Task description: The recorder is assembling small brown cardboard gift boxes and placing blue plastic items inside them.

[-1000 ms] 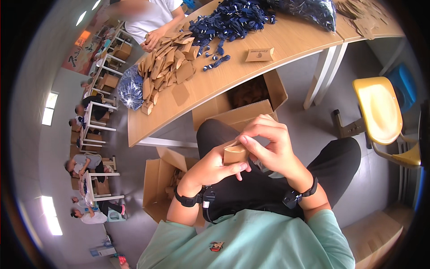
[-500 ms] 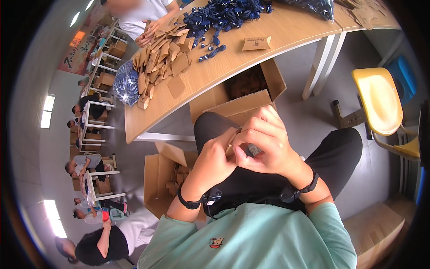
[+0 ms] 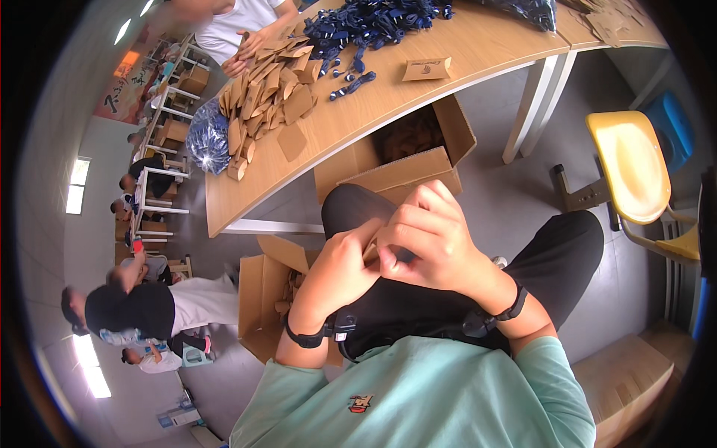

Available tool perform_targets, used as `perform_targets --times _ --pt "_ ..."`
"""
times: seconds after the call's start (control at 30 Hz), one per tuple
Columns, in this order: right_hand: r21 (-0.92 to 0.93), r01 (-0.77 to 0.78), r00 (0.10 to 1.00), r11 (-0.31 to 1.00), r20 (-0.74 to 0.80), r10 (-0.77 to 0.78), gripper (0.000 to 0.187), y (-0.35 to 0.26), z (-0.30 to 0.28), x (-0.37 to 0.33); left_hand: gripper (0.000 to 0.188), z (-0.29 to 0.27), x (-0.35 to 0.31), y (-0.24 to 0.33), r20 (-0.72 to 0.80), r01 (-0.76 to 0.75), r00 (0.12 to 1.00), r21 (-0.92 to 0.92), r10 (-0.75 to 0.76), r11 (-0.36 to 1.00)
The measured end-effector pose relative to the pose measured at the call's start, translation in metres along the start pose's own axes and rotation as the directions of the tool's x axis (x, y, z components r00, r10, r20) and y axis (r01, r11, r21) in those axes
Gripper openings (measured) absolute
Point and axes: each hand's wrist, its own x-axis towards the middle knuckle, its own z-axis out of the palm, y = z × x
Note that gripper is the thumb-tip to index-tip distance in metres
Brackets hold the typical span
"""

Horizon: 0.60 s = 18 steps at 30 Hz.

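Observation:
Above my lap, my left hand (image 3: 345, 267) is closed around a small brown cardboard pillow box (image 3: 371, 251), most of it hidden by my fingers. My right hand (image 3: 432, 237) presses against its right end, thumb and curled fingers pinched together there. Whatever lies inside that pinch is hidden. On the wooden table (image 3: 448, 45) ahead, a folded pillow box (image 3: 427, 69) lies alone near the edge. To its left spreads a heap of brown pillow boxes (image 3: 269, 97), behind dark blue cords (image 3: 381, 26) piled in a tangle.
An open carton (image 3: 403, 175) stands under the table, and another (image 3: 258, 306) with brown pieces inside is left of my legs. A bag of blue items (image 3: 208, 138) sits at the table's left end. A co-worker's hands (image 3: 250, 48) are by the heap; a yellow chair (image 3: 631, 164) stands right.
My hands have shifted slightly left, still together on the pillow box. In the left background, a person in black has moved farther up the picture. The co-worker's hands moved slightly left.

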Motion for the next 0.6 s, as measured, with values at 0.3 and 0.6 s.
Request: perform_targets --times 0.3,0.6 --pt "-0.023 0.148 0.987 0.989 0.068 -0.146 0.028 -0.001 0.002 -0.001 0.026 -0.016 -0.018 -0.019 0.106 0.121 0.99 -0.262 -0.096 0.958" --pt "-0.08 0.147 0.985 0.986 0.1 -0.139 0.022 0.005 0.0 -0.002 0.019 -0.023 -0.026 -0.005 0.132 0.173 0.981 -0.274 -0.141 0.946"
